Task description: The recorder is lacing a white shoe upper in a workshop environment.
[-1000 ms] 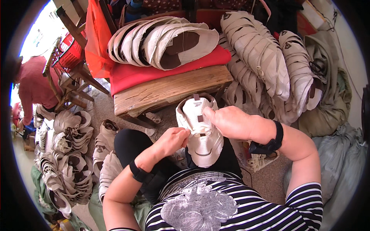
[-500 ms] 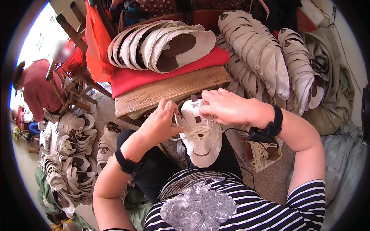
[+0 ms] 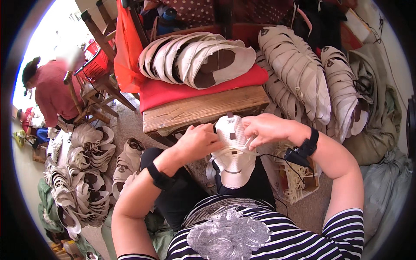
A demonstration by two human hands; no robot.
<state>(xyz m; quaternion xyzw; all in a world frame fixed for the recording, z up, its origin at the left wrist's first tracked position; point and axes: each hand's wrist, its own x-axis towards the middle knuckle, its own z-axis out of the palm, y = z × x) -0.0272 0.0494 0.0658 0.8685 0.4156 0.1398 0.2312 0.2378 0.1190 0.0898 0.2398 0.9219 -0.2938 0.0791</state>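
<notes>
— On the lap, just below the wooden bench (image 3: 203,110), what is the person holding?

— A white cap (image 3: 234,158), lying between both hands with its long axis running away from the body: the brim is pointing down toward the striped shirt (image 3: 260,234), the back strap is sitting up near the bench edge.

— How are the hands gripping it?

— The left hand (image 3: 199,141) is curling closed over the cap's left upper edge, fingers pressed down onto the fabric. The right hand (image 3: 264,129) is pinching the right upper edge between thumb and fingertips; a thin pale strip seems to be sticking out of that pinch, though it is too small to name.

— Which hand is nearer the strap end?

— The right one is reaching slightly higher, so I'm judging it closer to the strap. Both are working the top of the cap, leaving the brim hanging free.

— And around them?

— Stacked caps (image 3: 195,58) are lying on a red cushion (image 3: 173,91) on the bench, with more caps (image 3: 82,173) piled on the floor at the left.
</notes>
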